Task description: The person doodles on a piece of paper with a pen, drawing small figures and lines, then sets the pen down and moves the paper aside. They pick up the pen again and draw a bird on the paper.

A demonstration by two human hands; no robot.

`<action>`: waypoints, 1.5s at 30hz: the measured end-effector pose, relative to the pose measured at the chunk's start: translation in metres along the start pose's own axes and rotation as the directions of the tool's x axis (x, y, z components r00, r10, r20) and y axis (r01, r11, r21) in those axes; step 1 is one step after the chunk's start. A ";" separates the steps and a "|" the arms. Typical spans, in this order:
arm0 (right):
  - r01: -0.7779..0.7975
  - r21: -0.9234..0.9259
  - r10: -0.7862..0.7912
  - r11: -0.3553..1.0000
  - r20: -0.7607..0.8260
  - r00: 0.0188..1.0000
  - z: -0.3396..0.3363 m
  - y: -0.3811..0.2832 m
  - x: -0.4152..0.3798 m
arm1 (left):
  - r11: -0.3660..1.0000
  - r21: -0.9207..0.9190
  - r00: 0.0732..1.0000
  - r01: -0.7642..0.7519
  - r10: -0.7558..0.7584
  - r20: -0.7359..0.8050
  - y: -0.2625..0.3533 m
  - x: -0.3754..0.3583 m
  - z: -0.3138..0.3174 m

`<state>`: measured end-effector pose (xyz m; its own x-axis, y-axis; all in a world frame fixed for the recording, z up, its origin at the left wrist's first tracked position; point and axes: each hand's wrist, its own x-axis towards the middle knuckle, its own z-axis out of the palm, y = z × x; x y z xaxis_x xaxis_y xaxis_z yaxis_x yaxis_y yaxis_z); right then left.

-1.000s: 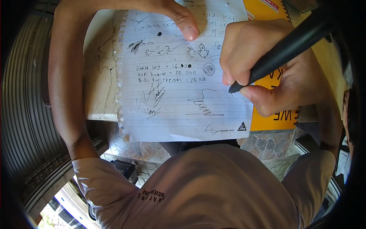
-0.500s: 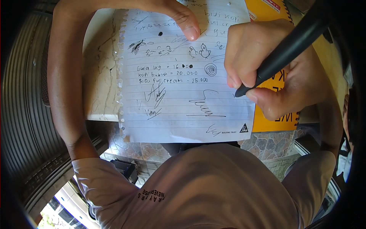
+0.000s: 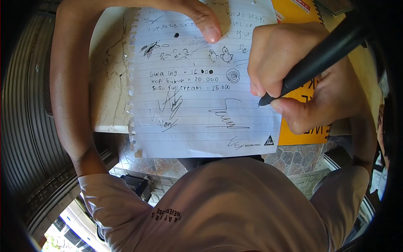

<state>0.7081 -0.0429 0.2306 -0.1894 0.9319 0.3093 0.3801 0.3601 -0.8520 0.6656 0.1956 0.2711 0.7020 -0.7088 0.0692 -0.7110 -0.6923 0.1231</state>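
Note:
A lined sheet of paper (image 3: 189, 140) with torn spiral holes on its left edge bears handwriting, scribbles and small drawings. My right hand (image 3: 294, 75) grips a thick black pen (image 3: 323, 54), its tip at the right part of the sheet, on or just above the paper. My left hand (image 3: 201, 19) rests at the top of the sheet; its thumb points down toward the two small bird-like drawings, and its other fingers are out of frame. Under the sheet's right side lies a yellow spiral notebook (image 3: 300, 136).
A marble-like tabletop (image 3: 110, 84) shows left of the sheet, with its front edge below. Ribbed dark panelling (image 3: 29, 105) stands at far left. Below are stone-patterned flooring (image 3: 289, 158) and my light shirt (image 3: 235, 201).
The pen has tilted slightly, and its tip has shifted a little on the sheet. My left hand has moved up very slightly.

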 end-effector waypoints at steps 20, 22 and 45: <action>-0.114 -0.116 0.113 0.987 -0.012 0.994 0.003 -0.017 0.005 | 0.997 0.037 0.998 -0.064 0.065 -0.010 -0.003 0.000 0.002; -0.112 -0.119 0.111 0.987 -0.016 0.994 0.003 -0.018 0.005 | 0.999 -0.027 0.999 -0.031 0.031 0.019 -0.003 0.002 0.001; -0.075 -0.121 0.074 0.990 -0.012 0.997 0.003 -0.018 0.006 | 0.998 -0.013 0.998 -0.057 0.057 0.007 -0.002 0.000 0.000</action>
<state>0.6979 -0.0441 0.2461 -0.1500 0.9564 0.2505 0.4998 0.2919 -0.8155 0.6669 0.1972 0.2707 0.6598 -0.7482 0.0693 -0.7495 -0.6487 0.1320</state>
